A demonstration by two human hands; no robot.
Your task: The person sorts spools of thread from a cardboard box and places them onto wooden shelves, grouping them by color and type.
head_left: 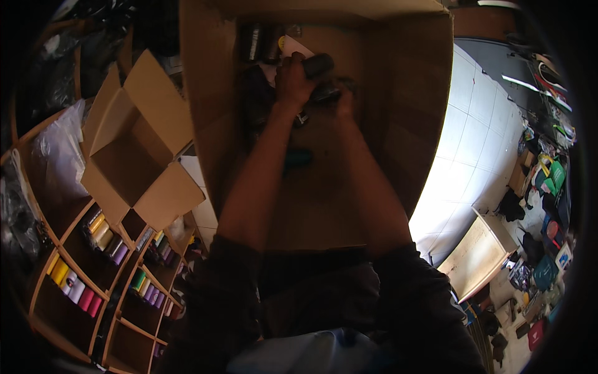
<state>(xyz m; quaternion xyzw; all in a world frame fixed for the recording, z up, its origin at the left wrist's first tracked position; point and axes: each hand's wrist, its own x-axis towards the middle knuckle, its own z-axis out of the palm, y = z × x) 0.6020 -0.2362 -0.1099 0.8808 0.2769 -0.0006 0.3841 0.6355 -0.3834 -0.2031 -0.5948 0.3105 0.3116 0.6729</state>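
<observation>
Both my arms reach down into a large cardboard box [408, 124]. Near its far left side my left hand [291, 80] is closed round a dark cylinder [318, 65] that looks like a thread spool. Just right of it, my right hand [344, 103] grips another dark spool-like cylinder [324, 93], whose outline is dim. Several dark spools [251, 42] stand in the far left corner, beside a pale sheet or flap [298, 47]. A teal spool-like piece [298, 158] lies lower on the box floor. Shadow hides much of the fingers.
To the left, a smaller cardboard box [131, 165] stands with its flaps raised. Below it, wooden shelves [93, 299] hold rows of coloured spools [75, 288]. White tiles [464, 131] lie to the right, with a pale wooden board or box [478, 257] and cluttered goods [548, 268] beyond.
</observation>
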